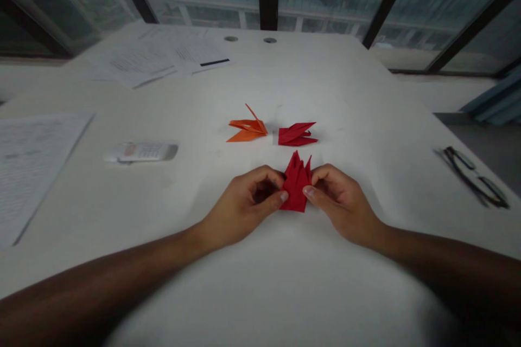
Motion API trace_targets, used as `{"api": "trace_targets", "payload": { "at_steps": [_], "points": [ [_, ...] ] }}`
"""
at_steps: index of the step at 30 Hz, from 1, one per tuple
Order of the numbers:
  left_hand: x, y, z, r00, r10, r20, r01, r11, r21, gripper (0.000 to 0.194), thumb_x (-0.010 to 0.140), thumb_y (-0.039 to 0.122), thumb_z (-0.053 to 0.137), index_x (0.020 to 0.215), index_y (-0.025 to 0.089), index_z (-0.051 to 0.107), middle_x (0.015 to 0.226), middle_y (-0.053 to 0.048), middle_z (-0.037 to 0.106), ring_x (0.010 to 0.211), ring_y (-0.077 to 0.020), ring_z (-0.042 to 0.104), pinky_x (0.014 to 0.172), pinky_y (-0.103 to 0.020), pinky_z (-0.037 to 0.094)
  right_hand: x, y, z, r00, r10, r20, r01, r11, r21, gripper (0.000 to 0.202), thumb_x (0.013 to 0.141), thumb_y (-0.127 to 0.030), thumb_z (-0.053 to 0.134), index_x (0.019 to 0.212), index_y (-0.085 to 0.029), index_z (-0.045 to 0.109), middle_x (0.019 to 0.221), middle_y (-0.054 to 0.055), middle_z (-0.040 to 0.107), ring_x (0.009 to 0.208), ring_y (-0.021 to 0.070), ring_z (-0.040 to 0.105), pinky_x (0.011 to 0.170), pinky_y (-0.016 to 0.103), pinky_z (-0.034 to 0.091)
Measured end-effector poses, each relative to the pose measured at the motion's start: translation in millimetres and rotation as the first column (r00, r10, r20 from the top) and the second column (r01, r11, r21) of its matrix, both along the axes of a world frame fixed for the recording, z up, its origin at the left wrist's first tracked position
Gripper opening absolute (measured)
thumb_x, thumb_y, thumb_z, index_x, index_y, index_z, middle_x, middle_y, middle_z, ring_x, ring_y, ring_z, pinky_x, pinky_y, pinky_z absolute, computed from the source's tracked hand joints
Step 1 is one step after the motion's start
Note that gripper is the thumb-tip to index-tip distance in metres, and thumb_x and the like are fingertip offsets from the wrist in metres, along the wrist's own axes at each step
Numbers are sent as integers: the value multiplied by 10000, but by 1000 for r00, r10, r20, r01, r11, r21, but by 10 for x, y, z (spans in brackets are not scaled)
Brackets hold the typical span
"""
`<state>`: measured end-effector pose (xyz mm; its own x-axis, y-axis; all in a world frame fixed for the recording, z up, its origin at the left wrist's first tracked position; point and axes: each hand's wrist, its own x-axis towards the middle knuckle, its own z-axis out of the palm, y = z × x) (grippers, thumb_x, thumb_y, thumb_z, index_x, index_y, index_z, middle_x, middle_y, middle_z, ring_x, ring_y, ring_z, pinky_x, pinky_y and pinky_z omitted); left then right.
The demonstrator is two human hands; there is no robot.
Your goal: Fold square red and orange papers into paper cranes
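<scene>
Between my two hands is a red folded paper piece (296, 188), its pointed tips facing away from me. My left hand (254, 200) pinches its left edge between thumb and fingers. At the opposite edge, my right hand (340, 200) is closed on it the same way. Just beyond lie two other folded paper pieces: an orange origami piece (247, 130) with thin points, and a red origami piece (296, 134) with a small pale patch at its left end. Neither of those is touched by a hand.
Printed sheets (142, 59) lie at the far left of the white table (260, 282), with a paper stack (36, 168) at the left edge. A white tube-like item (146, 152) rests left of centre. Eyeglasses (474, 176) lie near the right edge. Windows stand behind.
</scene>
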<state>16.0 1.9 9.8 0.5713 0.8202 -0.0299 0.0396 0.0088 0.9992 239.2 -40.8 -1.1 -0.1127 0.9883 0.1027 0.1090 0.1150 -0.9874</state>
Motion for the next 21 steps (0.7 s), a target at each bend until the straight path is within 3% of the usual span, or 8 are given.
{"api": "trace_targets", "payload": {
  "at_steps": [4, 13, 21],
  "points": [
    [-1, 10, 1, 1000, -7, 17, 7, 1000, -2, 167, 934, 297, 717, 964, 168, 616, 917, -22, 675, 809, -138, 634, 760, -295, 529, 4, 2, -2, 1000, 11, -18, -12, 1000, -21, 159, 951, -346, 720, 941, -234, 608, 866, -10, 637, 766, 143, 579, 701, 279, 463],
    [-12, 18, -31, 1000, -27, 5, 26, 993, 113, 127, 965, 279, 685, 959, 176, 611, 1008, -46, 689, 906, -167, 671, 835, -329, 549, 13, 7, 31, 998, 63, -8, -62, 996, 65, 113, 1000, -306, 662, 920, -231, 632, 850, -27, 613, 753, 119, 545, 691, 258, 432],
    [-29, 16, -30, 1000, -26, -2, 26, 994, 107, 137, 982, 293, 667, 1000, 181, 591, 1009, -47, 691, 897, -160, 657, 822, -323, 543, 0, 16, 22, 1000, 26, -15, -26, 999, 34, 126, 991, -326, 675, 924, -231, 628, 826, -35, 616, 720, 111, 536, 657, 247, 425]
  ]
}}
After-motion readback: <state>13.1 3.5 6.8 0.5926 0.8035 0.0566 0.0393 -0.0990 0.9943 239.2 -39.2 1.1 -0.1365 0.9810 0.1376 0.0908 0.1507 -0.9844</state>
